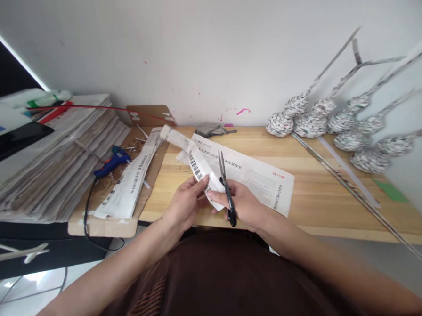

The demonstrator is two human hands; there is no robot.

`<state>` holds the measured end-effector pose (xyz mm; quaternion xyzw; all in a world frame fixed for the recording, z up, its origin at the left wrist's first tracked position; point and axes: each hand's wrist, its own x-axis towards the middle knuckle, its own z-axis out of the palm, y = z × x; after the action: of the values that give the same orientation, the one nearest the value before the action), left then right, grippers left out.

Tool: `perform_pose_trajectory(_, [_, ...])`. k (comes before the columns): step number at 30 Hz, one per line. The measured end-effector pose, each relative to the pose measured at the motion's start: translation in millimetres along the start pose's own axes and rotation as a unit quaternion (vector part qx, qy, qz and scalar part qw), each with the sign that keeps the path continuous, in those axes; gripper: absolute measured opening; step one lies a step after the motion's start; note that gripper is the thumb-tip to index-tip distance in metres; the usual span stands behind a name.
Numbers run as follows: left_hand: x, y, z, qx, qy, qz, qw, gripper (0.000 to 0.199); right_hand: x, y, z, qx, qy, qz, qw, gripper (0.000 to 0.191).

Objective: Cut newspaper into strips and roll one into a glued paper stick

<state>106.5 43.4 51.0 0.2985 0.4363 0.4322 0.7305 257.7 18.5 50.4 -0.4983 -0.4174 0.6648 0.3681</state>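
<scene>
My left hand [185,201] is closed on a folded strip of newspaper [198,162], which slants up and away to the left. My right hand [242,201] has a pair of black-handled scissors [228,190] in its grip, blades pointing away from me. The thumb of that hand also presses on the strip's near end. A printed newspaper sheet [264,174] lies flat on the wooden table beneath and to the right of my hands.
Left are a blue glue gun [112,162], cut newspaper strips [132,183] on cardboard and a newspaper stack [86,141]. A grey cloth [213,129] lies by the wall. Woven paper gourds [311,123] and long thin paper rods [354,195] lie right.
</scene>
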Motion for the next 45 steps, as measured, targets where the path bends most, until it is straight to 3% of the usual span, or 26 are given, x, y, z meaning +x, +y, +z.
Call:
perform_pose_trajectory(3, [9,7,10.8,-0.057,0.048,0.036,0.997,0.014,-21,-1,-15,-0.030,-0.038,-0.034,0.998,0.041])
perform_pose_trajectory(7, [19,22,26.0,-0.102,0.066,0.022,0.992,0.019,-55,1,-37,-0.098,-0.113,-0.068,0.986,0.040])
perform_pose_trajectory(11, [27,29,34.6,-0.130,0.071,0.017,0.989,0.019,-72,4,-39,-0.110,-0.161,-0.079,0.978,0.051])
perform_pose_trajectory(19, [25,22,31.1,-0.105,0.065,0.020,0.992,0.019,-60,15,-30,0.004,-0.157,0.015,0.987,0.060])
perform_pose_trajectory(25, [19,14,29.3,-0.046,0.069,0.008,0.997,0.019,-55,21,-31,0.051,-0.154,0.036,0.986,0.063])
perform_pose_trajectory(32, [13,3,24.0,-0.069,0.004,-0.062,0.996,0.017,-53,19,-35,0.134,-0.143,0.097,0.976,0.068])
perform_pose_trajectory(40, [19,-8,18.7,-0.103,0.024,-0.085,0.991,0.014,-56,15,-42,0.147,-0.148,0.146,0.967,0.073])
perform_pose_trajectory(45, [18,-11,18.9,-0.089,-0.028,-0.119,0.988,0.009,-55,16,-44,0.150,-0.154,0.142,0.966,0.074])
